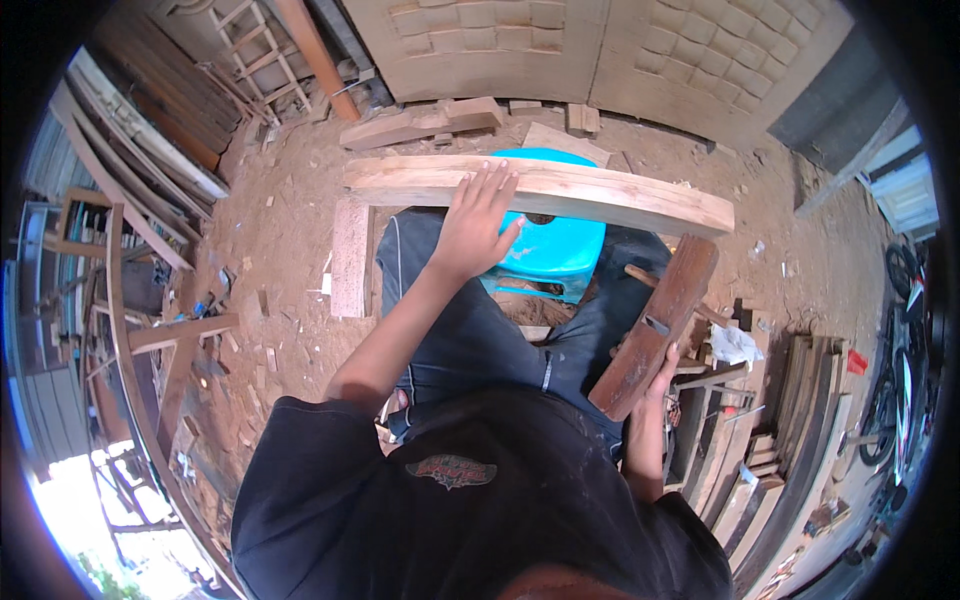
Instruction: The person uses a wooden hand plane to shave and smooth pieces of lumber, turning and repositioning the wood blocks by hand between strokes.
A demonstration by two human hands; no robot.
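Observation:
My left hand lies on a long pale wooden beam, fingers stretched over it, thumb apart. The beam spans crosswise above a turquoise plastic stool, and its left end is over an upright-looking pale timber piece. On the right, my right hand grips a dark reddish-brown wooden hand plane with a side handle, tilted diagonally below the beam's right end; its fingers are partly hidden behind the tool. My legs in dark trousers straddle the area around the stool.
Offcuts lie on the dirt floor before carved door panels. Leaning boards and a wooden frame stand left. Stacked planks, a white crumpled cloth and bicycle-like wheels are at right.

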